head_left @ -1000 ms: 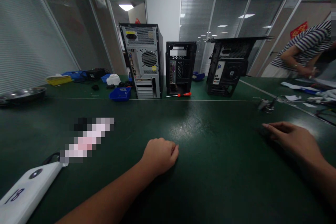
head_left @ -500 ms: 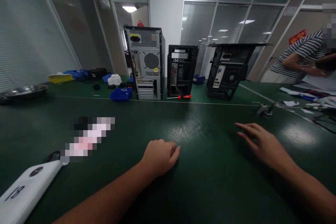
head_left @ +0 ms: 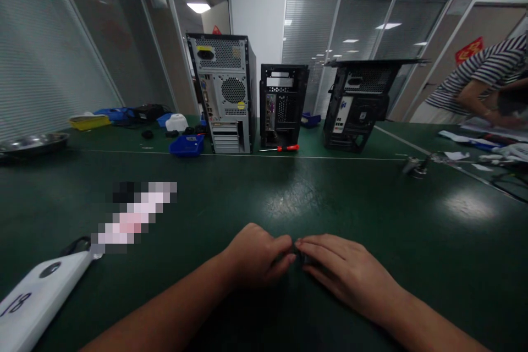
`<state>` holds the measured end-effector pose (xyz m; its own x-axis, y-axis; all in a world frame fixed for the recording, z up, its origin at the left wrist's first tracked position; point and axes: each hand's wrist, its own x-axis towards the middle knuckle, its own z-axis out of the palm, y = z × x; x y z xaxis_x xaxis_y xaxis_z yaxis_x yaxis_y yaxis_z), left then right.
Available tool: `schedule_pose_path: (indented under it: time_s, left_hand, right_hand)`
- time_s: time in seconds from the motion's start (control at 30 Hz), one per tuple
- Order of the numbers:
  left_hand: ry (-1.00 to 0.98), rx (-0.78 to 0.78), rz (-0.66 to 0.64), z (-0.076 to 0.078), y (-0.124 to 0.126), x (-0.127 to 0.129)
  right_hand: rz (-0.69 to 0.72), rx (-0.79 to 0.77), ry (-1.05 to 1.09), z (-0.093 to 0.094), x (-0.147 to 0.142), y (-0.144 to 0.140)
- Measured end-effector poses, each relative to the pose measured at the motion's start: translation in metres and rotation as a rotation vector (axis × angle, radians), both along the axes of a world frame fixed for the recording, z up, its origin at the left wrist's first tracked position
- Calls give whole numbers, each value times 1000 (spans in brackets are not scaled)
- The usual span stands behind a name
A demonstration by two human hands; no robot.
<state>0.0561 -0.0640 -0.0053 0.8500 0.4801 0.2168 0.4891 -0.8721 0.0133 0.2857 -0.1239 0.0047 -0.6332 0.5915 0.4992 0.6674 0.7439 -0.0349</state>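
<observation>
Both hands, left hand (head_left: 253, 256) and right hand (head_left: 344, 272), pinch one tiny dark thing (head_left: 297, 247) near the tabletop's (head_left: 371, 203) front edge; it seems light and easy to drop, so the fingertips should hold its sides.

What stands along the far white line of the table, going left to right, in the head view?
Blue bin → silver computer case → small black case → red-handled screwdriver → tilted black case.
</observation>
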Motion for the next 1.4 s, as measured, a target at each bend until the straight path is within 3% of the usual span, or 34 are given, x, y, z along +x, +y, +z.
schedule_pose_path:
  time_s: [0.17,0.43,0.77,1.03,1.17,1.4]
  left_hand:
    - [-15,16,-18,-3,0,3]
    - [-209,-56,159,-4,2,2]
    - [-160,-11,-4,-7,-9,12]
    - [-108,3,1,-4,-13,14]
    - [-64,-16,95,2,-7,6]
    - [-2,-105,415,8,10,-4]
  right_hand:
    - [20,-62,2,-2,-3,2]
    - [-179,-127,143,4,7,9]
    - [-65,-124,-51,6,-4,3]
    - [-22,-176,-121,9,-3,6]
    - [-200,-225,-45,11,30,22]
    - [-602,-402,154,-4,148,58]
